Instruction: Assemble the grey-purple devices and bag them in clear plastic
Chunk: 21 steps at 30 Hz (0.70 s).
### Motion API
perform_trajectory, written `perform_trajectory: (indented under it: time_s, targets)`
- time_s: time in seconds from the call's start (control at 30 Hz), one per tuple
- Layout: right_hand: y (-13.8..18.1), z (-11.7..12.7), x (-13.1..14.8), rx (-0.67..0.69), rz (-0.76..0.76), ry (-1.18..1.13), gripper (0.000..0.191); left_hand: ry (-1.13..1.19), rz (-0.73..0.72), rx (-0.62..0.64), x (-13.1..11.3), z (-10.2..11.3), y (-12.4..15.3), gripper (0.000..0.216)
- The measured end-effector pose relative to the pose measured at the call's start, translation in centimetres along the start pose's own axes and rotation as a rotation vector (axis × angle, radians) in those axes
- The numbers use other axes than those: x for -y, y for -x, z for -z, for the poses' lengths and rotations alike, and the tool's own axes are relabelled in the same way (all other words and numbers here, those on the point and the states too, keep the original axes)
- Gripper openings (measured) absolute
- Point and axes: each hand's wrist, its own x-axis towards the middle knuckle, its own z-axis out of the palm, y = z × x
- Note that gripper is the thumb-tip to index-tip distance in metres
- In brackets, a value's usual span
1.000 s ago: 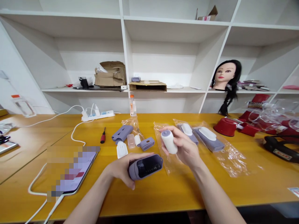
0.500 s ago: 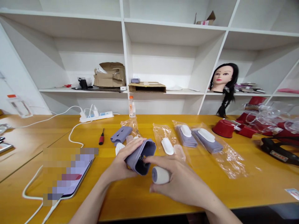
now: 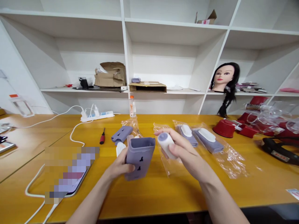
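Note:
A purple-grey plastic holder (image 3: 146, 163), hollow and open at the top, stands nearly upright in my left hand (image 3: 119, 168). Two black keyhole slots show on its near face, and my thumb presses against that face. My right hand (image 3: 187, 152) grips a short white cylinder (image 3: 167, 147) with a purple-grey round end, just right of the holder and apart from it. Behind the left hand lie another purple-grey holder (image 3: 122, 133) with slots and a white ribbed piece (image 3: 120, 148). Two more purple-grey holders (image 3: 191, 140) (image 3: 209, 143) with white oval tops rest farther right.
Clear plastic bags (image 3: 231, 161) lie around the parts. On the left are a red screwdriver (image 3: 102, 137), a phone (image 3: 77, 174) with white cables and a power strip (image 3: 98, 116). Red appliances (image 3: 224, 128) and a black tool (image 3: 277, 152) occupy the right, with white shelves behind.
My left hand has turned the holder upright, so its slotted face shows instead of its inside. My right hand has drawn back from the opening and lifted the white cylinder.

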Motion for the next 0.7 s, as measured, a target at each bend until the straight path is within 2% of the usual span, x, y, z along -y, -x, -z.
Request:
perform_trajectory:
  time_s: [0.1, 0.2, 0.27, 0.57, 0.7]
  targets:
    - [-1.2, 0.0, -0.8, -0.058, 0.010, -0.042, 0.018, 0.242, 0.212, 0.051, 0.1, -0.4, 0.0, 0.061]
    - [-2.3, -0.2, -1.6, -0.098, 0.035, 0.016, 0.018, 0.310, 0.295, 0.059, 0.0, -0.7, -0.2, 0.055]
    - [-2.7, -0.2, -2.1, -0.094, 0.023, 0.049, 0.019, 0.329, 0.313, 0.072, -0.2, -0.7, -0.3, 0.053]
    - [-3.1, 0.0, -2.8, 0.138, -0.053, 0.122, 0.015, 0.374, 0.322, 0.138, -0.3, -0.4, -0.1, 0.049]
    - [-3.0, 0.1, -2.6, 0.210, -0.050, 0.313, 0.019, 0.337, 0.332, 0.150, -0.6, -0.3, -0.3, 0.052]
